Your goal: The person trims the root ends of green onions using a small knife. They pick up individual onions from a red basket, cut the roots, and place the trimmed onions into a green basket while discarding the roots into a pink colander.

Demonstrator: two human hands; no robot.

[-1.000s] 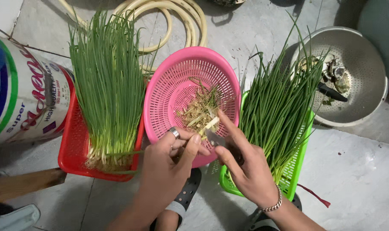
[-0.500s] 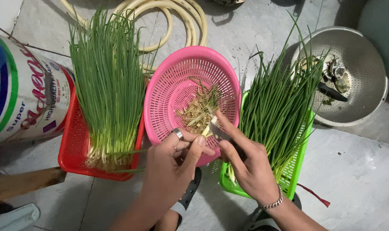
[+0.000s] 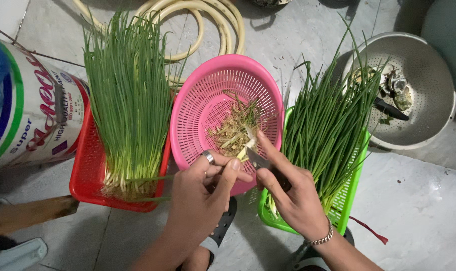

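Trimming step: your left hand (image 3: 200, 193) pinches a single spring onion (image 3: 153, 177) near its root end, fingers closed on the stalk, a ring on one finger; your right hand (image 3: 293, 195) grips a small knife (image 3: 260, 159), the blade laid against the pale tip of the stalk over the near rim of the pink basket (image 3: 190, 128); judged from this, the root end is being cut or scraped off so that the scraps drop into the basket; the next move calls for a short, controlled stroke with the blade kept clear of your left thumb, which lies just beside the edge. The stalk is thin and green, running leftward across the red tray (image 3: 87, 175); its white base sits between your two hands. Root trimmings (image 3: 233, 133) lie in the basket; one bunch of onions (image 3: 130, 100) rests in the red tray, another bunch (image 3: 328, 125) in the green tray (image 3: 351, 200), all on the concrete floor (image 3: 418, 211).
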